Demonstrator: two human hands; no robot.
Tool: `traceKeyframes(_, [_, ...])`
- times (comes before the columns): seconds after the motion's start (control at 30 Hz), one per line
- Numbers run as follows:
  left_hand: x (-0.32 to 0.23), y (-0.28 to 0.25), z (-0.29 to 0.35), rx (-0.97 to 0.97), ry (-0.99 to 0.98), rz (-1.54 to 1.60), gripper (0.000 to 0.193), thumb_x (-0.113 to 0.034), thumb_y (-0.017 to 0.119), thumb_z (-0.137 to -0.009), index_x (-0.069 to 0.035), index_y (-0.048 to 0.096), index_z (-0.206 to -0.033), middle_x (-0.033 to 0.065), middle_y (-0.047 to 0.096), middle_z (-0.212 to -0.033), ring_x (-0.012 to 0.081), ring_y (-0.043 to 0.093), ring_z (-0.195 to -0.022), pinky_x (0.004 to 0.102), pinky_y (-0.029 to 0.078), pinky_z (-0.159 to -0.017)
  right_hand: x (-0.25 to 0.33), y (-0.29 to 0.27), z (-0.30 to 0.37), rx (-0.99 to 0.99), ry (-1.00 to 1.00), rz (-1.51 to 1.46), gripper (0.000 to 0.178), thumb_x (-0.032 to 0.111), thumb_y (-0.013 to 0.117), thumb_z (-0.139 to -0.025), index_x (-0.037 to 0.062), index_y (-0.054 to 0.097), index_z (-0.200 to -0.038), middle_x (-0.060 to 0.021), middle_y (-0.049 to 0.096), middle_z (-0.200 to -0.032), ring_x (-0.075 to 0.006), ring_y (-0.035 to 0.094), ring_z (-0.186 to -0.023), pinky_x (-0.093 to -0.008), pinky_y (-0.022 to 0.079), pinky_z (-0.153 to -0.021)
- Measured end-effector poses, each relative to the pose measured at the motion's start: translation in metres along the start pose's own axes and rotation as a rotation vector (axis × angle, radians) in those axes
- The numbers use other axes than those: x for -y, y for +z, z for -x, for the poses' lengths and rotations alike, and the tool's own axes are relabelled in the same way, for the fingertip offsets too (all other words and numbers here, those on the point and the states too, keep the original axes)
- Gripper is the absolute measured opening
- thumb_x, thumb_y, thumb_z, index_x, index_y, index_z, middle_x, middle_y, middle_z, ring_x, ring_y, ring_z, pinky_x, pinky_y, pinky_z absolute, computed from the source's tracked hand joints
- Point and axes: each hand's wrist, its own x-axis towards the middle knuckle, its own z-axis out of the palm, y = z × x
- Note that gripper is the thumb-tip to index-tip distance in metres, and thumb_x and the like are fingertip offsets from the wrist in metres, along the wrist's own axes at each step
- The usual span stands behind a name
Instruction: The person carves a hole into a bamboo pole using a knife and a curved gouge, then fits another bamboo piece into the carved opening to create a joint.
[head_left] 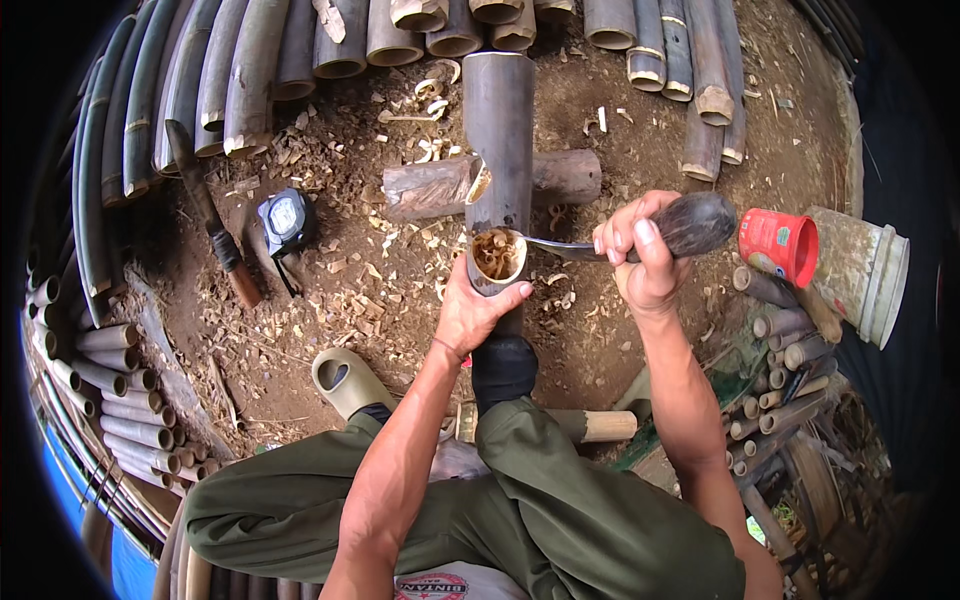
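Observation:
A thick, dark bamboo tube [498,115] points away from me, resting across a short log [566,178]. A notch is cut in its left side, and curled shavings [497,256] fill its open near end. My left hand [468,312] grips that near end from the left and below, thumb along the rim. In my right hand [645,262] is a knife [565,250] with a bulky dark handle. Its narrow blade points left, and the tip meets the tube's right side by the rim. My foot in a dark sock [503,370] is just below the tube's end.
On the dirt at left lie a tape measure [286,220] and a machete [208,210]. A red can [778,246] and a dirty white bucket [862,272] are at right. Bamboo tubes [255,75] line the far side; cut pieces [135,410] are stacked at left.

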Motion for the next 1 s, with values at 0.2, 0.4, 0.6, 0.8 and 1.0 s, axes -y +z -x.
traceKeyframes(0.2, [-0.002, 0.001, -0.001, 0.0, -0.016, 0.038, 0.078, -0.024, 0.09, -0.072, 0.004, 0.047, -0.132, 0.0118, 0.063, -0.124, 0.0192, 0.06, -0.113, 0.0338, 0.046, -0.102, 0.0, -0.009, -0.003, -0.222, 0.131, -0.016, 0.016, 0.015, 0.063, -0.088, 0.0076, 0.052, -0.096, -0.0035, 0.051, -0.065, -0.013, 0.047, -0.051, -0.0351, 0.046, -0.054])
traceKeyframes(0.4, [-0.01, -0.003, -0.003, 0.08, -0.044, 0.05, 0.086, -0.027, 0.091, -0.071, 0.004, 0.044, -0.135, 0.0111, 0.062, -0.125, 0.0195, 0.059, -0.115, 0.0338, 0.045, -0.103, 0.004, -0.013, -0.004, -0.204, 0.154, 0.068, 0.013, 0.016, 0.062, -0.087, 0.0071, 0.054, -0.087, -0.0021, 0.053, -0.063, -0.0125, 0.052, -0.051, -0.0337, 0.049, -0.055])
traceKeyframes(0.6, [-0.001, -0.011, -0.001, 0.147, -0.06, 0.225, 0.092, -0.03, 0.092, -0.07, 0.003, 0.041, -0.138, 0.0116, 0.058, -0.129, 0.0201, 0.056, -0.119, 0.0354, 0.043, -0.105, 0.015, 0.027, 0.065, 0.895, -0.484, 0.736, 0.012, 0.014, 0.069, -0.08, 0.0073, 0.063, -0.088, -0.0036, 0.059, -0.085, -0.0203, 0.06, -0.077, -0.038, 0.05, -0.076])
traceKeyframes(0.8, [0.003, -0.008, -0.003, 0.117, -0.037, 0.094, 0.087, -0.033, 0.092, -0.07, 0.004, 0.044, -0.132, 0.0116, 0.062, -0.121, 0.0188, 0.059, -0.111, 0.0339, 0.047, -0.099, -0.008, 0.013, 0.093, 1.083, -0.523, 0.872, 0.016, 0.017, 0.066, -0.073, 0.0073, 0.06, -0.084, -0.0027, 0.055, -0.081, -0.018, 0.055, -0.07, -0.0355, 0.048, -0.074])
traceKeyframes(1.0, [-0.001, 0.008, -0.004, -0.087, 0.008, -0.058, 0.082, -0.04, 0.093, -0.067, 0.006, 0.051, -0.121, 0.0128, 0.068, -0.111, 0.0202, 0.065, -0.101, 0.0342, 0.052, -0.092, -0.025, -0.005, 0.087, 1.106, -0.683, 0.982, 0.017, 0.019, 0.066, -0.068, 0.0094, 0.057, -0.078, 0.0007, 0.043, -0.071, -0.0163, 0.05, -0.066, -0.0324, 0.043, -0.067])
